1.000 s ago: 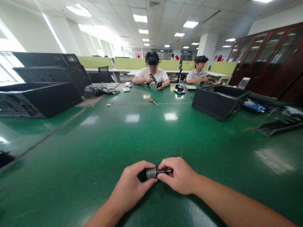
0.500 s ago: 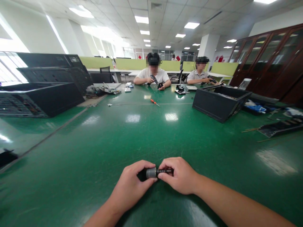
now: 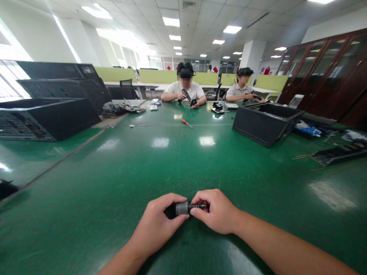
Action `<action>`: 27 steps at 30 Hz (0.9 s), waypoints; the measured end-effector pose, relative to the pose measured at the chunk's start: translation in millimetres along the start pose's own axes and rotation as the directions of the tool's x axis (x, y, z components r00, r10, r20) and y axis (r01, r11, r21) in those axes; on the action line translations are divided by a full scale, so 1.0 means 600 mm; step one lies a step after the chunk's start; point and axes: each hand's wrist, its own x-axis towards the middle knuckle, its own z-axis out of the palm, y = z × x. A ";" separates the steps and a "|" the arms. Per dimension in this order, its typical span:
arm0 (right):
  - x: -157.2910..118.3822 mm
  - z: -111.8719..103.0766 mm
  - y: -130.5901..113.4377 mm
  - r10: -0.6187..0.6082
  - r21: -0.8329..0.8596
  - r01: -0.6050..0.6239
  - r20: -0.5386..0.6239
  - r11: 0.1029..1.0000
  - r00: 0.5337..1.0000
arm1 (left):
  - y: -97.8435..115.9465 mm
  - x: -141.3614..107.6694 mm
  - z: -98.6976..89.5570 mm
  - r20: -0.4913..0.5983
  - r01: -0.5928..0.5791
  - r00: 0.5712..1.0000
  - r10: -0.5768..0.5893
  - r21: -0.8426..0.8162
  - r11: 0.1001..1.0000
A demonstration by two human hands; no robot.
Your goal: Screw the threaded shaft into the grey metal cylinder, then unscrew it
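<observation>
Low in the head view, a small grey metal cylinder (image 3: 181, 208) lies sideways between my two hands, close above the green table or on it; I cannot tell which. From its right end runs a thin dark ringed shaft (image 3: 198, 206). Thumb and fingers of my left hand (image 3: 155, 225) are closed round the cylinder, hiding its left end. My right hand (image 3: 219, 214) pinches the shaft, thumb below and curled fingers above. The shaft's far end points into my right palm. The part resembles a small motor, but its exact kind is unclear.
An orange-handled screwdriver (image 3: 187, 123) lies farther up the green table (image 3: 137, 168). Dark computer cases stand at left (image 3: 77, 118) and right (image 3: 258, 126). Loose electronic parts (image 3: 132, 107) lie at the back. Two people (image 3: 183, 89) sit across, holding power tools.
The whole view has shifted very slightly. Both hands keep the same grip on the cylinder and its shaft.
</observation>
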 end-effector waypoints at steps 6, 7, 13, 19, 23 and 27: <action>0.001 0.000 0.000 0.021 0.007 -0.021 0.006 1.000 1.000 | -0.001 0.001 0.001 -0.006 0.000 1.000 0.000 0.003 1.000; 0.001 0.000 -0.001 0.022 0.010 -0.023 0.007 1.000 1.000 | -0.002 0.001 0.001 -0.006 0.002 1.000 -0.002 0.002 1.000; -0.001 0.000 -0.001 0.042 0.026 -0.042 0.011 0.999 0.999 | -0.002 0.000 0.001 0.004 0.010 1.000 -0.010 -0.006 1.000; -0.001 0.000 0.000 0.039 0.032 -0.039 0.003 0.999 0.999 | 0.003 0.001 0.000 0.004 0.006 1.000 -0.006 -0.010 1.000; -0.001 0.000 -0.001 0.048 0.037 -0.048 0.007 0.998 0.999 | 0.001 0.000 0.000 -0.007 0.008 1.000 -0.008 -0.011 1.000; -0.002 0.002 0.001 0.054 0.050 -0.054 0.008 0.997 0.999 | -0.002 0.000 0.001 -0.014 0.010 1.000 -0.010 -0.011 1.000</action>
